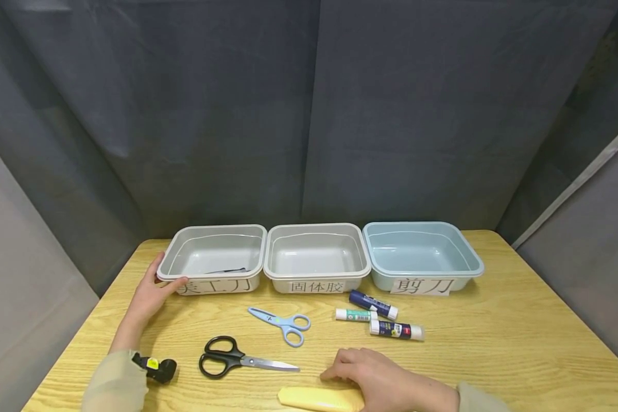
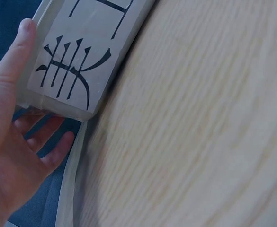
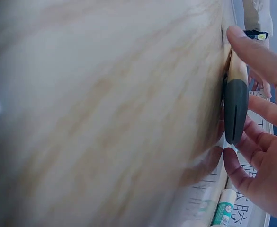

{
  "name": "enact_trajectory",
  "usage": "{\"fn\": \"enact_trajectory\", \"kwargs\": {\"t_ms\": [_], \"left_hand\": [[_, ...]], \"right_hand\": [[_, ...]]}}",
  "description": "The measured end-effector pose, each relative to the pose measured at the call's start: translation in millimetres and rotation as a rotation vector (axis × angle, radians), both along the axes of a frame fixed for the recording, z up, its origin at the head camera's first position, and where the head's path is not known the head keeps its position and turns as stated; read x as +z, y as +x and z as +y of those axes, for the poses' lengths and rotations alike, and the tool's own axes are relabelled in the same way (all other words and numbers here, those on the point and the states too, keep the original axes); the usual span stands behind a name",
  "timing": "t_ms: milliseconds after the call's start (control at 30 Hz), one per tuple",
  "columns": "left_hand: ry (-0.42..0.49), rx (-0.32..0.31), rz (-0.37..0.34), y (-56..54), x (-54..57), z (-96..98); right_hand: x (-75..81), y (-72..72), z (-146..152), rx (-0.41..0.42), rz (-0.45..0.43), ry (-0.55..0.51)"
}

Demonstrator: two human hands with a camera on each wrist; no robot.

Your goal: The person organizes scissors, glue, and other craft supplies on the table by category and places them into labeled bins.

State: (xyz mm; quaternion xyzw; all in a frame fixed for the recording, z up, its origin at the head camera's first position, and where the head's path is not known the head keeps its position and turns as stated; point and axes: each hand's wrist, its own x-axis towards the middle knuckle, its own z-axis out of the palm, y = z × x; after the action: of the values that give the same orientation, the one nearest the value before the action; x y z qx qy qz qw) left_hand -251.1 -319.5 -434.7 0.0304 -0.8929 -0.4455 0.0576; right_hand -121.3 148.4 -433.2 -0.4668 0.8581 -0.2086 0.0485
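Left hand (image 1: 148,297) clamped on corner of first of 2 grey plastic bins (image 1: 195,252) | 1 black-handled scissors (image 1: 232,359), 1 light-blue scissors (image 1: 283,323) | 1 yellow, dark-ended tool (image 1: 319,397) on wooden table (image 1: 520,343) under right hand (image 1: 373,377), grip: cannot tell | 3 white-ended glue sticks (image 1: 396,330) | 1 pale-blue bin (image 1: 422,252)

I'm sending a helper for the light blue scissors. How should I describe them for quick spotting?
On the wooden table, find where the left grey bin meets the middle bin. Just in front of that join lie the light blue scissors, loops towards the right. Unlike the black-handled scissors, whose loops are at left, these are pale blue from loops to tip.
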Motion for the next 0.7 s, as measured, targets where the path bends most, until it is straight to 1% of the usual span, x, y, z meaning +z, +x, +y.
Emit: {"fn": "enact_trajectory", "kwargs": {"t_ms": [433,700], "left_hand": [[0.010,0.003,0.004,0.4,0.6,1.1],[0.007,0.002,0.005,0.7,0.6,1.4]], "right_hand": [[0.3,-0.8,-0.6,0.005,0.007,0.001],[0.1,-3.3,0.9,0.029,-0.032,-0.022]]}}
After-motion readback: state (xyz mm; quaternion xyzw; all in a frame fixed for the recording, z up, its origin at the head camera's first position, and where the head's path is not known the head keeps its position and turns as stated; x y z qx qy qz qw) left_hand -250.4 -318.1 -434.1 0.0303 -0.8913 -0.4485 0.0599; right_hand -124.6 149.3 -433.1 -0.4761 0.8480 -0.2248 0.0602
